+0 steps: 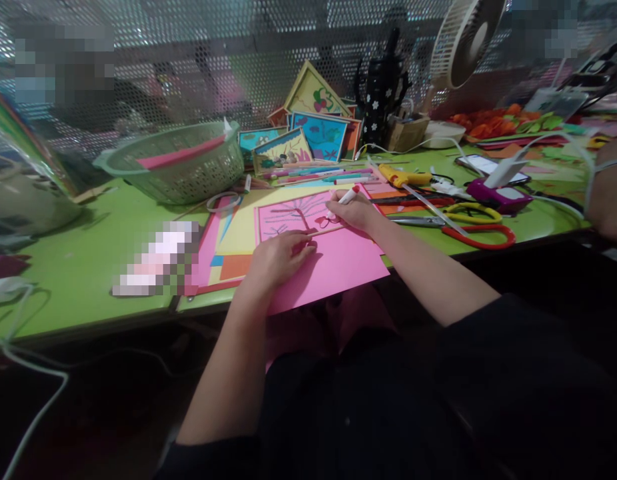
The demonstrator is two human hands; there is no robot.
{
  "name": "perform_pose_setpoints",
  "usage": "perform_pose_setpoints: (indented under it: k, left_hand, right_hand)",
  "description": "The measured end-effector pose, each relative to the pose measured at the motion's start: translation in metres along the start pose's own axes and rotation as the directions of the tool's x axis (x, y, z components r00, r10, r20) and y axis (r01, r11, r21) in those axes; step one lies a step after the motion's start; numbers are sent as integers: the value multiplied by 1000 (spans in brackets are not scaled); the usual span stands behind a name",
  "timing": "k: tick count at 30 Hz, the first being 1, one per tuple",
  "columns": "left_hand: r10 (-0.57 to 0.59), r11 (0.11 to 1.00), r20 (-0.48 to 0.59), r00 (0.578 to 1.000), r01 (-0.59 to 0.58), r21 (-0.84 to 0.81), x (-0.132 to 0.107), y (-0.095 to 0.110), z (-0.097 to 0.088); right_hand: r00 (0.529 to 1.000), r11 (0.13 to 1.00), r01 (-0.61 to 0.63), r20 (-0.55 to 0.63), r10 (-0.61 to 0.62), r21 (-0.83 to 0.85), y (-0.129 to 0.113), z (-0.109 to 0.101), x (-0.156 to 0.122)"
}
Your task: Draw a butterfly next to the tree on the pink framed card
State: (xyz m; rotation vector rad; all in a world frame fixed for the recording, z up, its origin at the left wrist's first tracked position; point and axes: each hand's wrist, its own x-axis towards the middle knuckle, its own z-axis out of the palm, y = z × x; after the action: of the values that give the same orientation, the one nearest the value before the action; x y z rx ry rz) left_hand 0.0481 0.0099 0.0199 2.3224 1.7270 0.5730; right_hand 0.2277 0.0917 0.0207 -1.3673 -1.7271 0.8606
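A white marker (349, 195) with a red end is in my right hand (356, 212), fingers pinched around it. Its tip end is at a small pink picture (283, 212) showing a dark branching tree and a red shape with an outline. My left hand (283, 255) lies at the picture's lower edge, thumb apart from the fingers, which are partly hidden. A thin pale strip (326, 231) runs along that edge between the hands. Beneath them is a larger pink sheet (338, 263), reaching over the table's front edge.
Several pens (313, 173) lie behind the picture. A green basket (188, 167) stands left, framed pictures (318, 133) and a black flowered flask (383, 93) at the back. On the right are scissors (481, 240), a yellow glue gun (403, 177), a purple socket block (501, 197) and another person's arm (611, 193).
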Motion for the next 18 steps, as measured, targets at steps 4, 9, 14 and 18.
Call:
perform_pose_setpoints:
  k: [4, 9, 14, 18]
  left_hand:
    - [4, 1000, 0, 1000, -4, 2, 0, 0, 0]
    - [-2, 1000, 11, 1000, 2, 7, 0, 1, 0]
    - [-6, 1000, 18, 1000, 6, 11, 0, 1, -1]
    - [-8, 1000, 18, 1000, 8, 14, 0, 1, -1]
  right_hand:
    - [1000, 1000, 2, -2, -2, 2, 1, 1, 0]
    - [1000, 1000, 12, -2, -12, -3, 2, 0, 1]
    - [1000, 1000, 18, -1, -18, -7, 2, 1, 1]
    - [1000, 1000, 20, -6, -20, -7, 3, 1, 1]
